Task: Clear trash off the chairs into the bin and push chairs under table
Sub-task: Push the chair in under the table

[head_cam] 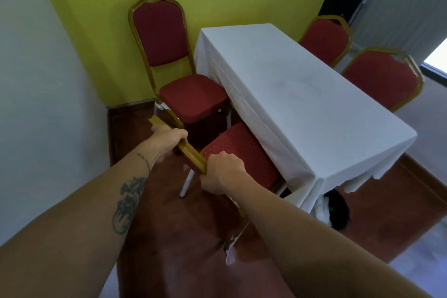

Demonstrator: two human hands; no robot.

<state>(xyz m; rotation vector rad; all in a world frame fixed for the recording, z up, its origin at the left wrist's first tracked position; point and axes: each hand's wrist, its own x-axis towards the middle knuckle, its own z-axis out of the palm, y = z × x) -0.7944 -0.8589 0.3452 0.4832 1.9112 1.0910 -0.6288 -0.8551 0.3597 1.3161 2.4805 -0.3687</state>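
Note:
A red padded chair (244,152) with a gold frame stands in front of me, its seat partly under the white-clothed table (302,94). My left hand (170,138) grips the top of its gold backrest on the left. Further right on the same rail, my right hand (222,173) is closed around it. The seat that shows carries no trash. A second red chair (191,97) stands beyond it along the same table side, its seat bare and touching the cloth.
Two more red chairs (325,38) (384,77) stand at the table's far side. A dark bin (336,210) with white contents sits on the floor by the table's near corner. Yellow wall behind, white wall at left, red-brown floor underfoot.

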